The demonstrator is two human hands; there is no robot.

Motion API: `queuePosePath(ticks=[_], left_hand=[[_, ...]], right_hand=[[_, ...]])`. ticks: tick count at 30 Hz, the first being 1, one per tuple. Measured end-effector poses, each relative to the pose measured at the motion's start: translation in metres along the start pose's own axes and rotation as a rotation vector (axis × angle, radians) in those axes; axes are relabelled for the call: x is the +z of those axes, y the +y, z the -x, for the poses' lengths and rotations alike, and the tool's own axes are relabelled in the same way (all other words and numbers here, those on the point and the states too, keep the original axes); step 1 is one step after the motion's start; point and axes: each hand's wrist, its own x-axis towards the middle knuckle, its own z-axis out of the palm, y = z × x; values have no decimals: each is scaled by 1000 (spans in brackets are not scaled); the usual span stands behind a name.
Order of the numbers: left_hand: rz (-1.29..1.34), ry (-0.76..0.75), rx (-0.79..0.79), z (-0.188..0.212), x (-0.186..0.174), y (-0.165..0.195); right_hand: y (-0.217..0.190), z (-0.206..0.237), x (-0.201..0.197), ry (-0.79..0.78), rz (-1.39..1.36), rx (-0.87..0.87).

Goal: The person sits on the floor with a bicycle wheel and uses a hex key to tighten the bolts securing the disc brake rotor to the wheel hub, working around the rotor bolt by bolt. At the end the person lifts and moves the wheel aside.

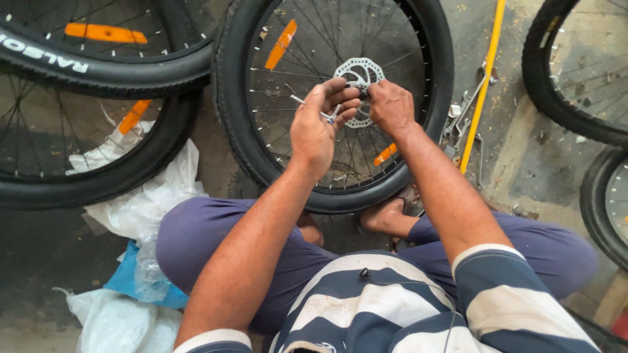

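A black bicycle wheel (235,124) with thin spokes and orange reflectors lies flat on the floor in front of my knees. At its hub sits a silver disc brake rotor (356,68). My left hand (320,124) is closed on a slim silver metal tool (307,104) that points toward the hub. Across from it, my right hand (390,104) pinches the hub at the rotor's centre with its fingertips. The two hands almost touch over the rotor. The exact part under my right fingers is hidden.
Two more wheels (98,72) overlap at the upper left, and others (569,72) lie at the right edge. Crumpled white and blue plastic bags (140,216) sit by my left knee. A yellow bar (484,85) and small metal parts (461,114) lie right of the wheel.
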Motion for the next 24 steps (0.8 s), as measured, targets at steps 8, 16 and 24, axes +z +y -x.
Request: queuePosePath(ticks=[8,16,24], left_hand=[[45,-37,-27,7,-4,-6],[147,-123,-98,6,-6,-9],[97,-88,-71,5,-7,-11]], right_hand=[[8,10,11,-10,29,-29],[10,14,16,26,5,-96],[-48,23,-72,257,-417,47]])
